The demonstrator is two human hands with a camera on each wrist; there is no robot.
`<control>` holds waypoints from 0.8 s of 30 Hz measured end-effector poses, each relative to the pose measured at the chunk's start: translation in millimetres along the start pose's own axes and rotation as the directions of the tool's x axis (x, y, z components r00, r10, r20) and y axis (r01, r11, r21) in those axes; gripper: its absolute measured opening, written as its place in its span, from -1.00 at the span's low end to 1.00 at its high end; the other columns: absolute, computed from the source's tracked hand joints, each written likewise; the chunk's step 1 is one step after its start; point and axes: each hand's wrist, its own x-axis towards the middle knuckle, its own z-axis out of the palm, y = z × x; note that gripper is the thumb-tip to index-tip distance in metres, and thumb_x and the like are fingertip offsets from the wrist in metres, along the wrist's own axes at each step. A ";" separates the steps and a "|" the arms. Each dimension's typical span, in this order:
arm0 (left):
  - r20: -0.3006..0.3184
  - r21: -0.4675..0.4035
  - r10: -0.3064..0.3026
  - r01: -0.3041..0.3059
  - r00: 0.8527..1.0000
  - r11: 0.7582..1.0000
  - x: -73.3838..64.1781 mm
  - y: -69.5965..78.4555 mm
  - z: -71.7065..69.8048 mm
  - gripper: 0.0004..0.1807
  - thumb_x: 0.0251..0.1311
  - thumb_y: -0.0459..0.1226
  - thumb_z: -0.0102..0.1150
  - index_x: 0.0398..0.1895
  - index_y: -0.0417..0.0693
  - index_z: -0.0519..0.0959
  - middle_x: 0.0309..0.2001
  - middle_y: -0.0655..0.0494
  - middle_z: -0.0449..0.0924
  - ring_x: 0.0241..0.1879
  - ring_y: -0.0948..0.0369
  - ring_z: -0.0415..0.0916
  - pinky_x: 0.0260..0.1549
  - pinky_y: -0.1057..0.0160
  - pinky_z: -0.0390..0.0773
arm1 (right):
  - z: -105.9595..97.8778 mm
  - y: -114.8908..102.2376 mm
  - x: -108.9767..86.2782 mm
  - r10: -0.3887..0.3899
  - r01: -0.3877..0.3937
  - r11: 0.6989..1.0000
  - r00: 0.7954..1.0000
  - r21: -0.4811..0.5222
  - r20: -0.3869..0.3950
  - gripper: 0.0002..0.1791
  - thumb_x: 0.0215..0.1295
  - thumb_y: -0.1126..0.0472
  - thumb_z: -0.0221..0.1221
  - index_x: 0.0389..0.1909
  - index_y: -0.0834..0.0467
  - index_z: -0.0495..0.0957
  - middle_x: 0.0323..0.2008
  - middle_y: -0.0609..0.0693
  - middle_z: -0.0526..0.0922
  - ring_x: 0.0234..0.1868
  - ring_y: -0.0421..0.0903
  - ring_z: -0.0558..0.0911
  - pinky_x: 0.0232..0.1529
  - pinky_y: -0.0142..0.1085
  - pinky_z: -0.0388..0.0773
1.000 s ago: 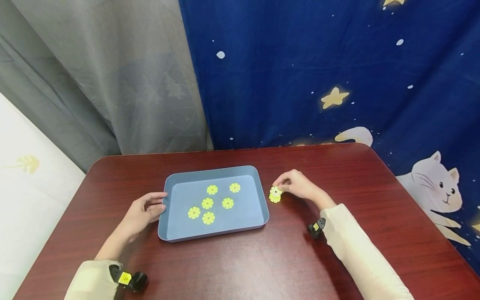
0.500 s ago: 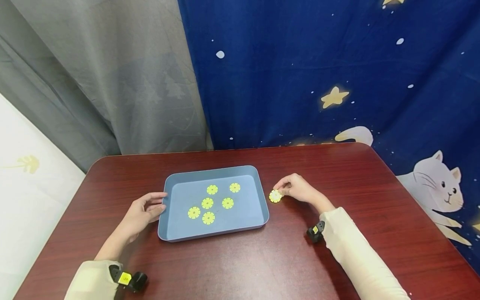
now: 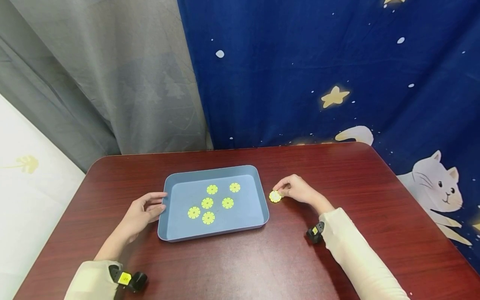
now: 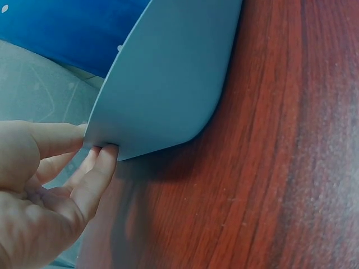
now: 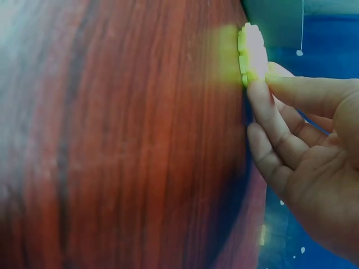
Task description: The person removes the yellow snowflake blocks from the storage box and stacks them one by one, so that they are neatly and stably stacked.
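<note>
A blue-grey tray (image 3: pixel 240 223) holds several yellow notched discs (image 3: pixel 208 218), flower-shaped and lying flat and apart. My left hand (image 3: pixel 140 212) touches the outside of its left wall with fingers extended; the left wrist view shows the fingertips (image 4: pixel 106 154) against that wall. Just beyond the right wall, my right hand (image 3: pixel 298 187) pinches a pale notched disc (image 3: pixel 275 196) between thumb and finger. That disc lies over a yellow one on the table. Up close in the right wrist view, the yellow edge (image 5: pixel 242 56) shows beneath a bright, washed-out white face.
The dark red wooden table (image 3: pixel 240 266) extends around the tray. A grey curtain (image 3: pixel 150 83) and a blue star-patterned curtain (image 3: pixel 281 75) hang behind its far edge. Black cameras (image 3: pixel 137 282) are strapped at both wrists.
My right hand has lowered the pale disc slightly, from offset above the yellow disc to lying over it, and stays there. The left hand and tray have not moved.
</note>
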 end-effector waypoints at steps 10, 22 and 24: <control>0.006 -0.012 0.005 -0.005 1.000 1.000 -0.3 -0.9 0.0 -0.51 0.23 -0.42 0.05 0.21 -0.40 0.24 0.01 -0.35 0.30 -0.17 0.24 0.52 -0.19 0.19 0.56 | 2.4 0.1 0.0 0.032 -0.032 0.999 0.999 -0.018 -0.016 -0.83 0.04 0.52 0.14 -0.37 0.31 0.65 -0.42 0.05 0.66 -0.46 -0.18 0.56 -0.39 -0.36 0.51; 0.006 -0.013 0.004 -0.004 1.000 1.000 1.6 -3.6 -0.6 -0.51 0.23 -0.42 0.05 0.21 -0.40 0.24 0.02 -0.36 0.30 -0.15 0.21 0.51 -0.18 0.19 0.56 | 2.1 1.5 1.9 0.041 -0.042 0.998 0.999 -0.039 -0.022 -0.84 0.05 0.49 0.15 -0.37 0.30 0.65 -0.43 0.04 0.65 -0.47 -0.20 0.54 -0.42 -0.39 0.50; 0.007 -0.015 0.005 -0.004 1.000 1.000 1.8 -3.6 -0.7 -0.51 0.23 -0.42 0.05 0.21 -0.40 0.23 0.02 -0.36 0.30 -0.15 0.21 0.52 -0.18 0.19 0.56 | 0.8 1.0 2.0 0.049 -0.050 0.998 0.999 -0.031 -0.021 -0.85 0.06 0.48 0.15 -0.35 0.31 0.65 -0.43 0.05 0.65 -0.48 -0.19 0.54 -0.43 -0.40 0.49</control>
